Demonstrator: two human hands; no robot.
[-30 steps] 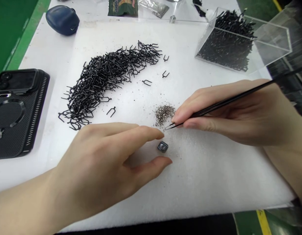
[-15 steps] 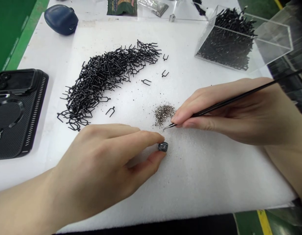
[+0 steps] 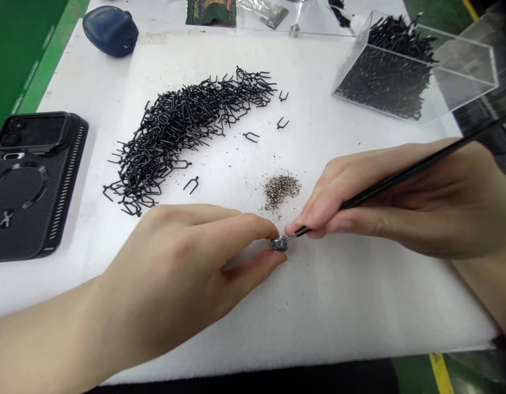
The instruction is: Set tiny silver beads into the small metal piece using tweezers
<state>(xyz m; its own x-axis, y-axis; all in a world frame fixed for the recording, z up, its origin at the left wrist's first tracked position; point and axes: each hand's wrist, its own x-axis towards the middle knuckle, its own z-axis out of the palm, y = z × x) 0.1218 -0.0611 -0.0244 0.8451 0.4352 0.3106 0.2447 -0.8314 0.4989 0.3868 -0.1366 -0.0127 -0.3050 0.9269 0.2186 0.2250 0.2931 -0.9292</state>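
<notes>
Tweezers (image 3: 400, 176) have shifted from the near side of the grain pile to the small grey block (image 3: 279, 244), their tips now at its right side; half a second ago they pointed at stray grains. Two hands work over one white foam sheet (image 3: 338, 306) on the bench. The left hand (image 3: 182, 262) reaches in from the near left corner, back upward, its thumb and forefinger pinching the one block near the middle of the sheet. The right hand (image 3: 404, 202) comes from the right edge, grasping the single pair of tweezers like a pen, thumb below and forefinger above, the shaft slanting up towards the far right. Whether the tips grip a grain, I cannot tell.

One pile of metallic grains (image 3: 280, 189), too many to count, lies just beyond the block. One heap of black forked pieces (image 3: 174, 123), also uncountable, curves across the left half of the sheet; four more forks lie loose, three off its right end and one near its left end. One clear box (image 3: 461, 82) of black pieces stands at the far right corner. One black phone (image 3: 27, 219) lies along the bench's left edge.
</notes>
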